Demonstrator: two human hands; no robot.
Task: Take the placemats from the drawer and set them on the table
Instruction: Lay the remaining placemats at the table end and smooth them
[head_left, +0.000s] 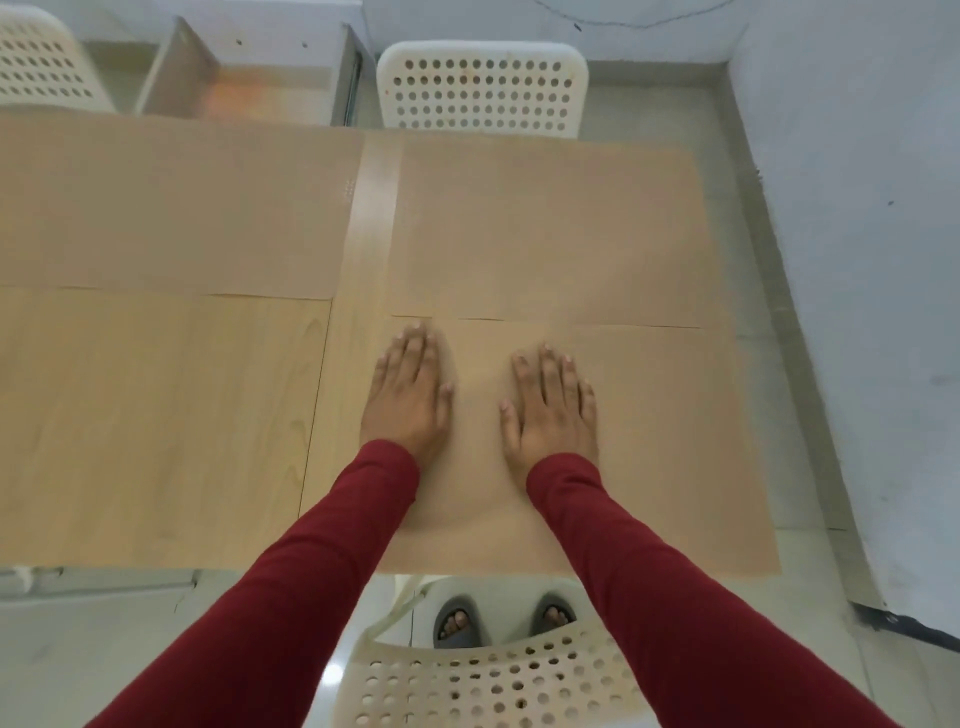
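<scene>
Three tan placemats lie flat on the light wooden table (156, 426). One placemat (166, 208) covers the far left, another (550, 234) the far right, and a third (649, 441) the near right. My left hand (410, 395) and my right hand (553, 410) both rest palm down on the near right placemat, fingers spread and holding nothing. Red sleeves cover both arms. An open drawer (249, 78) shows beyond the table's far edge, with an orange blur inside it.
A white perforated chair (483, 91) stands at the far side, another (36, 57) at the far left, and a third (493, 686) right below me at the near edge. A pale wall (857, 260) runs along the right. The near left table surface is bare wood.
</scene>
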